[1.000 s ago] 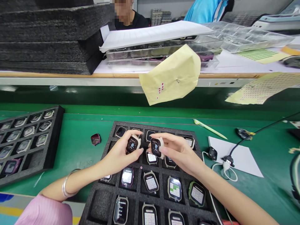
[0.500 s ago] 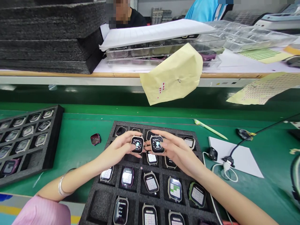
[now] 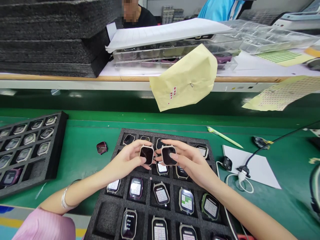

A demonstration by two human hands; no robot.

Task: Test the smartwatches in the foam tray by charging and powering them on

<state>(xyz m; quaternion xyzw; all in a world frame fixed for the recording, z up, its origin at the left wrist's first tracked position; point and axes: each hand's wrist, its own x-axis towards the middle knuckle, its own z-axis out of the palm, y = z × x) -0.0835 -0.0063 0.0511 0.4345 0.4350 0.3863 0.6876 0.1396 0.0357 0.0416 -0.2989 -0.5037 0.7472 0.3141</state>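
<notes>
Hands meet over the far end of a black foam tray point(image 3: 120, 213) on the green surface point(image 3: 82, 156). The left hand point(image 3: 125, 161) has its fingers curled round a small watch body point(image 3: 146, 154), pale-rimmed with a dark, unlit screen turned up. The right hand point(image 3: 190, 160) grips a second watch body point(image 3: 168, 155) of the same sort, thumb lying across the lower part of its dark face. The two pieces sit side by side, edges just about touching, held a little above the tray's back rows.

Below the hands the tray's pockets are filled with more watch bodies, most with lit screens showing white or green panels; one pocket at the near left corner looks bare. A silver bangle point(image 3: 65, 197) circles the left wrist, above a pink sleeve point(image 3: 45, 226).

A lone dark red watch body point(image 3: 101, 147) lies loose on the surface just left of the tray. Further left stands another foam tray point(image 3: 58, 133) of watch bodies. To the right lie a pale green pen point(image 3: 223, 136), a white sheet point(image 3: 260, 171), and a charging puck point(image 3: 227, 163) with white and black cables near it. A yellow paper point(image 3: 185, 78) hangs off the shelf edge behind, under clear plastic trays point(image 3: 175, 51), with grey foam slabs point(image 3: 50, 36) stacked to the left. Another person in black sits beyond the shelf.
</notes>
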